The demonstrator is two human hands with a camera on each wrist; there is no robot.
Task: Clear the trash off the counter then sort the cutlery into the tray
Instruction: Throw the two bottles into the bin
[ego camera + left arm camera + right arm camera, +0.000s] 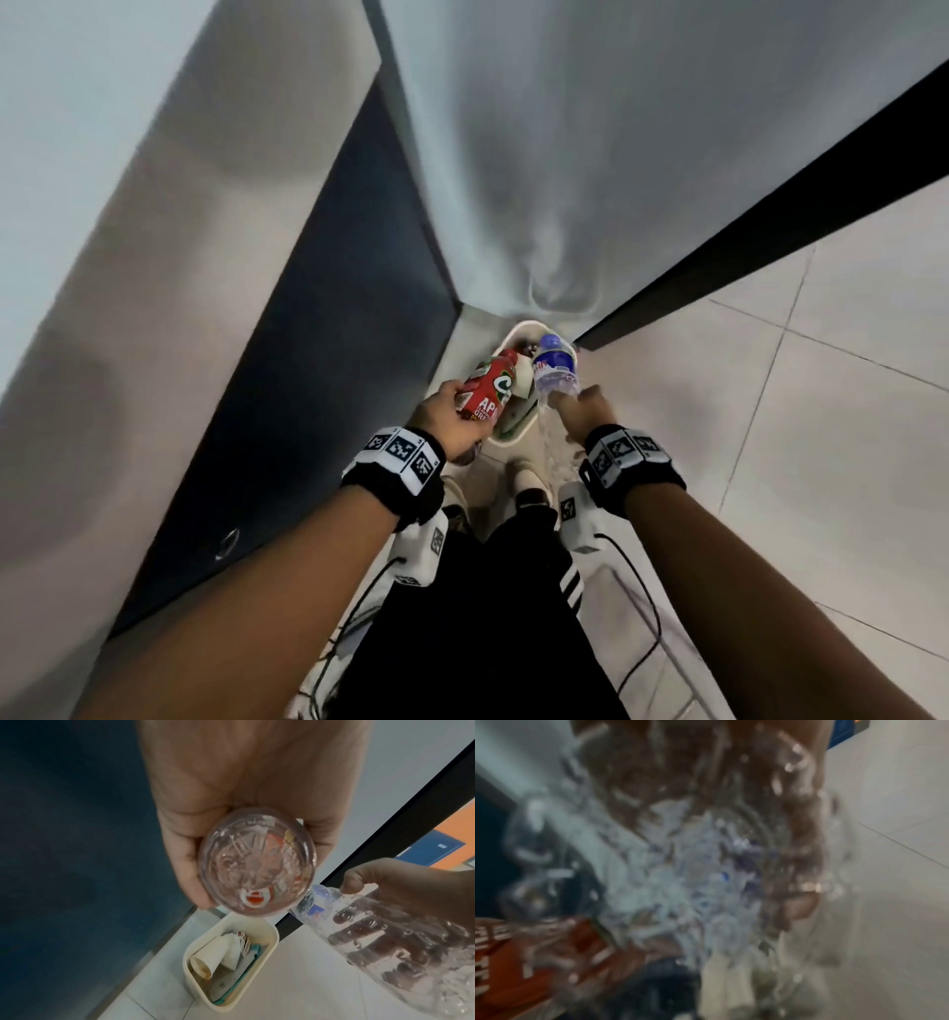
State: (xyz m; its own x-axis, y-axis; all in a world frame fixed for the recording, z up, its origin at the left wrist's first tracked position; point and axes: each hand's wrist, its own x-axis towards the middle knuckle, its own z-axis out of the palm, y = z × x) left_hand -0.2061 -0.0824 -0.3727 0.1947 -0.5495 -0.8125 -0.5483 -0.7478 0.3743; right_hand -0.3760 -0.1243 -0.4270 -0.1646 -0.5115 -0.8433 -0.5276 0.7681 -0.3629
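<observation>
Item one: left hand (452,419), fingers (180,850) wrapped round the base end of a red-labelled bottle (487,386), cap end over the cream bin (270,929) on the floor. Item two: right hand (585,411), fingers (365,880) clasping a crumpled clear water bottle (555,367), likewise above the bin. Both probably light, thin-walled, slick; best held round the body. Bin already held a paper cup (208,955).

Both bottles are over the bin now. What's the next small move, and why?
Probably let go of both. The left hand holds the red-labelled bottle and the right hand the clear water bottle, both tilted neck-down above the cream bin, which already holds a paper cup.
</observation>
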